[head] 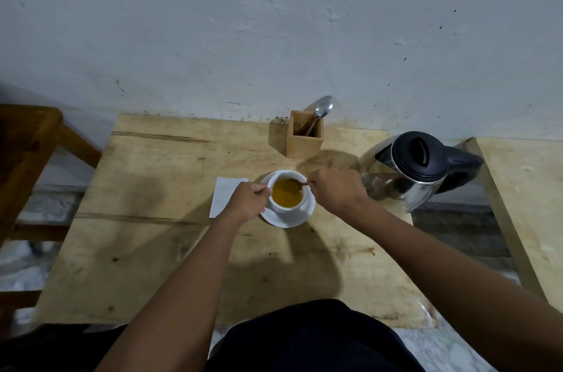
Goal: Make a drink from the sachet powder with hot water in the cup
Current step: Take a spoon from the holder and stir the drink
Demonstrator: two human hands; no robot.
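**Stirring the drink at centre frame**

The left hand (pixel 248 201) closes its fingers on the cup (pixel 288 193), apparently to steady it on the saucer (pixel 286 217). The right hand (pixel 333 190) pinches a spoon (pixel 297 184) dipped in the liquid, likely dissolving powder. The drink looks opaque yellow-orange. The kettle (pixel 408 169) stands on the desk (pixel 158 173), right of centre.

I can't see the cup's handle (pixel 268 189) under my left hand (pixel 247 201), and the chair (pixel 29 155) runs off the left edge.
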